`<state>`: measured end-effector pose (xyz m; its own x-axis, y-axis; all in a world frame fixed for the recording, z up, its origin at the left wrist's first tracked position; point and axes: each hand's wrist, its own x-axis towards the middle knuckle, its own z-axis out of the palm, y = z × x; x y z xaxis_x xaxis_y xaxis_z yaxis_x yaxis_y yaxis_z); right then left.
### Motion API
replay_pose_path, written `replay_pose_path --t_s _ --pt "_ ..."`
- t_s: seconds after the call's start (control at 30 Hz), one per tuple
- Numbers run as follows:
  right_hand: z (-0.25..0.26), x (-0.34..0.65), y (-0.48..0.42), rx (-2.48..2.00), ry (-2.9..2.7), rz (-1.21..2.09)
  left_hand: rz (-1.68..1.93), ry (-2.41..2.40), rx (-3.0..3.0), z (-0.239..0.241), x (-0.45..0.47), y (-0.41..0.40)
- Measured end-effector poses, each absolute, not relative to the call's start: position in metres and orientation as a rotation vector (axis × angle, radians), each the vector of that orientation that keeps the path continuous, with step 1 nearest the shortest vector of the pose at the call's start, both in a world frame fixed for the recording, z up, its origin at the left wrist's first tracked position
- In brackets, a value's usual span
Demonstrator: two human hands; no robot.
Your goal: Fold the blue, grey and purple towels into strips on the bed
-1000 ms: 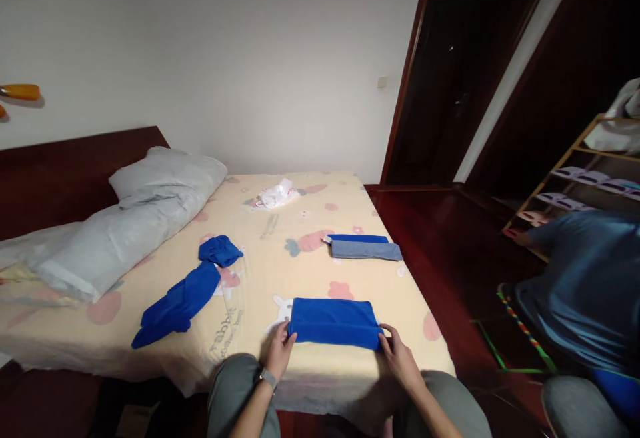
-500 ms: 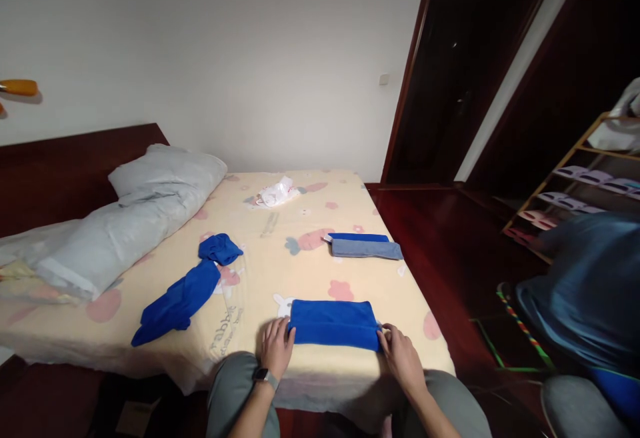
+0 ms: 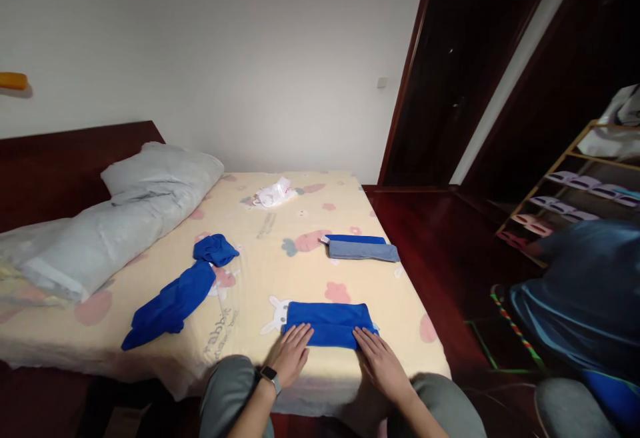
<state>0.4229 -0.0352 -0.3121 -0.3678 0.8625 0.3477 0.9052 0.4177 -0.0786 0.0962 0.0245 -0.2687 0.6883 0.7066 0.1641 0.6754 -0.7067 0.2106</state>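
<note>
A long grey pillow [image 3: 115, 225] lies along the left side of a bed [image 3: 260, 251] covered in a pale yellow sheet printed with rabbits and carrots. Two loose blue cloths [image 3: 170, 305] lie crumpled beside it. At the near edge of the mattress, the person's left hand [image 3: 293, 355], a watch [image 3: 270, 375] on its wrist, rests flat with fingers extended on the left end of a blue towel [image 3: 327, 323]. The towel is bright royal blue, folded into a neat, low, long rectangle with straight edges, lying lengthwise across the bed in front of the person's knees. The right hand [image 3: 380, 361], likewise flat and grasping nothing, presses on its right end. Farther back to the right, a folded grey and blue stack [image 3: 361, 249] sits near the mattress edge. A second person in blue [image 3: 585, 291] crouches on the dark floor at far right.
</note>
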Motion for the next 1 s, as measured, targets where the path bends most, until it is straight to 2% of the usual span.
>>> replay_pose_path --t_s 0.23,0.47,0.57,0.73,1.0 --pt "-0.311 0.444 -0.027 -1.614 -2.151 0.072 0.418 1.356 2.369 -0.272 0.074 0.044" --pt "-0.281 0.445 -0.037 -1.683 -1.703 0.699 0.568 1.443 2.011 -0.255 0.064 0.038" --pt "-0.286 0.447 -0.037 -1.671 -1.541 0.825 0.594 1.523 1.925 -0.255 0.064 0.035" --pt "-0.300 0.445 -0.025 -1.725 -1.460 0.766 0.793 1.575 1.826 -0.266 0.075 0.041" --pt "-0.306 0.440 -0.007 -1.961 -1.748 0.237 0.985 1.681 1.858 -0.290 0.085 0.061"
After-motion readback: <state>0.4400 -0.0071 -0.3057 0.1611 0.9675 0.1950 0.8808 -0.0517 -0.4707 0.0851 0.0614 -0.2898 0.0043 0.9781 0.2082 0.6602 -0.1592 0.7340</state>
